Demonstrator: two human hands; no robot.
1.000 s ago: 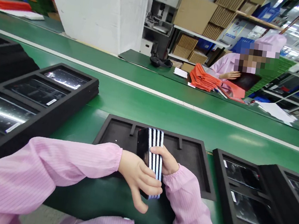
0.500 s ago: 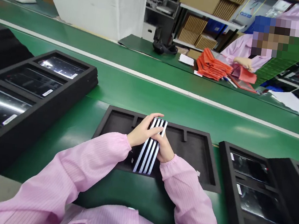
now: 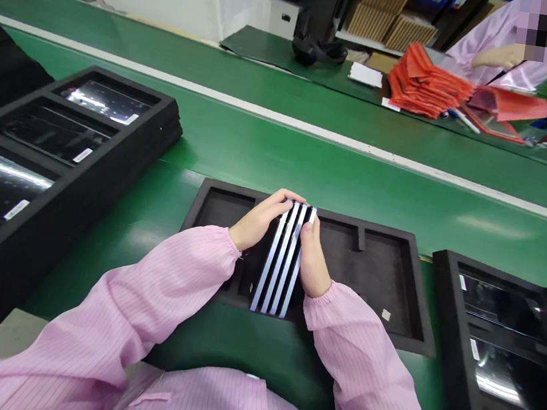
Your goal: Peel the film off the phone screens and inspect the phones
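Several slim phones (image 3: 274, 265) with pale silvery-blue edges stand side by side as a bundle, edges facing up, with dark gaps between them. My left hand (image 3: 262, 220) is closed around the bundle's left side, its fingers reaching over the far end. On the right side, my right hand (image 3: 315, 259) presses against the outermost phone, the thumb lying on its upper edge. Most of the right fingers are hidden behind that phone. Beneath the bundle lies a black foam tray (image 3: 422, 298) with shallow compartments and a small white label (image 3: 386, 315) inside.
Stacked foam trays (image 3: 125, 138) holding dark-screened devices stand at left. Another foam tray (image 3: 448, 335) with similar devices is at right. Across the green bench (image 3: 232, 139), a co-worker's hand (image 3: 499, 56) is near a pile of orange-red pouches (image 3: 428, 84).
My left fingers have moved off the middle of the bundle to its far end. My right thumb now rests on the outermost phone, which stands slightly apart. The view has tilted downward.
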